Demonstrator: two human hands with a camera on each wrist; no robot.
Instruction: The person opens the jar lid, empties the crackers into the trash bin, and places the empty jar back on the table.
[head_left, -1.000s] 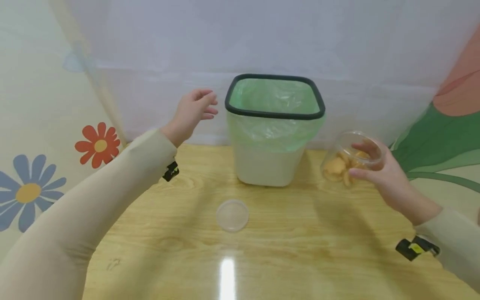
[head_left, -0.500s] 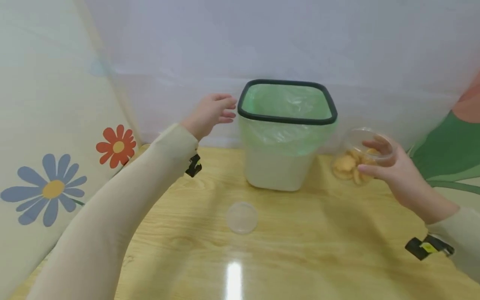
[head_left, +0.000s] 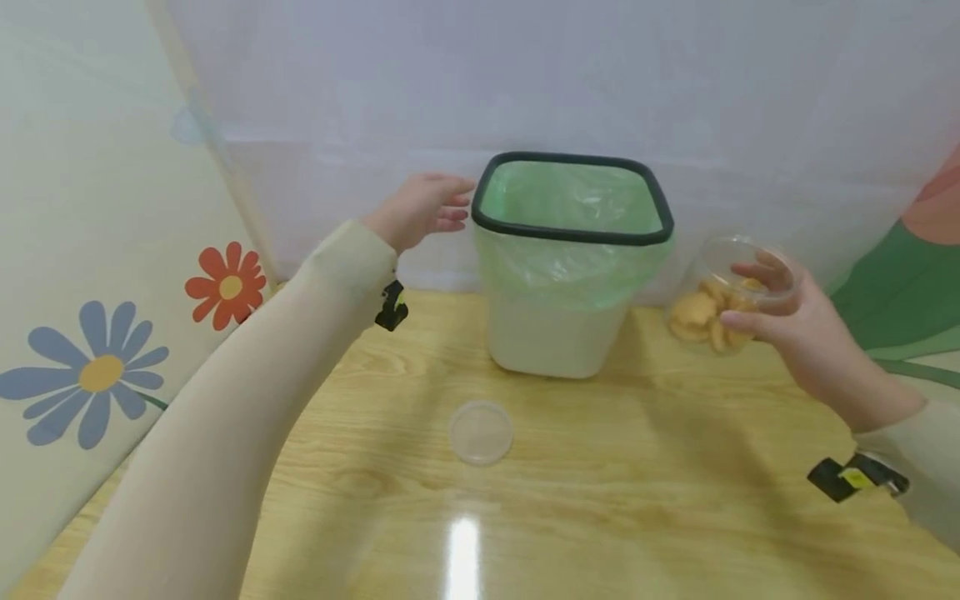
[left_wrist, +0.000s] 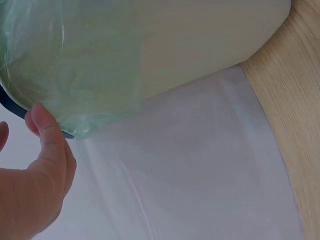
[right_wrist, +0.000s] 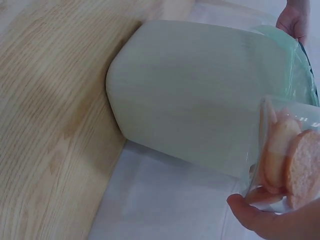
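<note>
- Plastic tub (head_left: 712, 292), mouth up, held above the desk (head_left: 600, 500) near its far edge, rightward, presumably keeping the orange-brown pieces (head_left: 693, 310) inside.
- Right hand (head_left: 813, 337): fingers curled round the tub, thumb opposite.
- Left hand (head_left: 420, 210): fingers loosely extended beside the bin's (head_left: 547, 337) dark rim, perhaps for steadying; contact unclear.
- Lid (head_left: 482, 433) lies between bin and near edge.
</note>
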